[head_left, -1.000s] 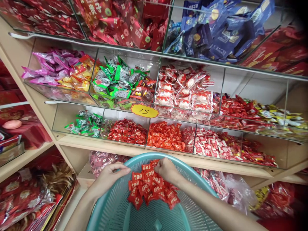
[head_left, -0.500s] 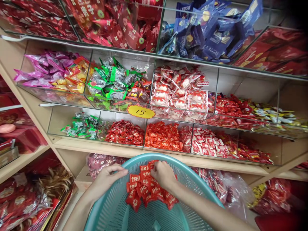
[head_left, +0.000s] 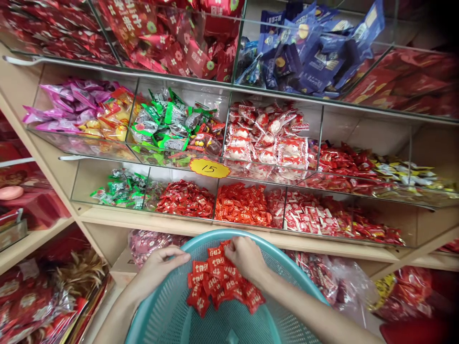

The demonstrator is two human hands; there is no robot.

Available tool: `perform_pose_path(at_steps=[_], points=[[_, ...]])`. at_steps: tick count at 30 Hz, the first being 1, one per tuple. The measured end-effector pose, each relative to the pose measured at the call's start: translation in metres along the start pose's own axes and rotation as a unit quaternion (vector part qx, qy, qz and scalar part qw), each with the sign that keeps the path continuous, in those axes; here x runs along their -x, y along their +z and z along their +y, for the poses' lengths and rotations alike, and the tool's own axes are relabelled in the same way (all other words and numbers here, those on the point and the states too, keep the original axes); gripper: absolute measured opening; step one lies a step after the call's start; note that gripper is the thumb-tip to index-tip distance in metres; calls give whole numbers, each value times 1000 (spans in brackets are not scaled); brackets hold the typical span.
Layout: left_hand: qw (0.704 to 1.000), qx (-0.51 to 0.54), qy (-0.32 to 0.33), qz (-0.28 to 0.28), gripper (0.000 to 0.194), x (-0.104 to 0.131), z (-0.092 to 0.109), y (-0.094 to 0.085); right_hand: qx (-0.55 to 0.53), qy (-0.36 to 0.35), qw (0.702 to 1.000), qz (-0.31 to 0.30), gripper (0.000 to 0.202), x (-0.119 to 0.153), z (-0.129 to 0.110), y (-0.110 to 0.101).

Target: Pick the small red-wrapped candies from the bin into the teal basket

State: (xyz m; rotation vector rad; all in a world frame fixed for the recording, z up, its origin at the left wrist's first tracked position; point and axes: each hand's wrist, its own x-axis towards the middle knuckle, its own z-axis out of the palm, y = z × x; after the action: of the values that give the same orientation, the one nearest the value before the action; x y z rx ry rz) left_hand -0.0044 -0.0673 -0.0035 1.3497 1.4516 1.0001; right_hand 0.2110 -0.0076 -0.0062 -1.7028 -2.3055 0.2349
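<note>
A green plastic basket (head_left: 229,329) with mesh walls fills the lower middle of the view. Inside it, towards the far side, lies a pile of small red wrapped candies (head_left: 215,282) with pale lettering. My left hand (head_left: 163,265) lies over the basket's left rim, thumb and fingers close together. My right hand (head_left: 245,258) reaches in from the right, its fingers curled closed at the top of the pile. They pinch the candies there, though the fingertips are partly hidden.
Beyond the basket, a wooden shelf edge (head_left: 172,222) carries clear bins of candies, including matching red ones (head_left: 244,205). A yellow price tag (head_left: 210,167) reads 15. Plastic bags of sweets (head_left: 322,274) lie under the shelf; red packages (head_left: 28,301) stand at the lower left.
Almost nothing differs. My right hand has shifted very slightly at the pile, still closed, and the view has tilted a little. My left hand stays at the rim.
</note>
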Motion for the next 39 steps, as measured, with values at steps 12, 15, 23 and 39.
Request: perform_pose_path(at_steps=[12, 15, 23, 39], points=[[1000, 1, 6, -2, 28, -1, -1, -1, -179, 85, 975, 98, 18, -113, 43, -28], [1000, -4, 20, -6, 26, -1, -1, -1, -175, 103, 973, 108, 20, -123, 46, -15], [1000, 1, 13, -10, 25, -2, -3, -2, -176, 89, 973, 119, 26, -126, 46, -5], [1000, -6, 2, -16, 24, -3, -4, -2, -206, 46, 968, 132, 26, -125, 48, 2]])
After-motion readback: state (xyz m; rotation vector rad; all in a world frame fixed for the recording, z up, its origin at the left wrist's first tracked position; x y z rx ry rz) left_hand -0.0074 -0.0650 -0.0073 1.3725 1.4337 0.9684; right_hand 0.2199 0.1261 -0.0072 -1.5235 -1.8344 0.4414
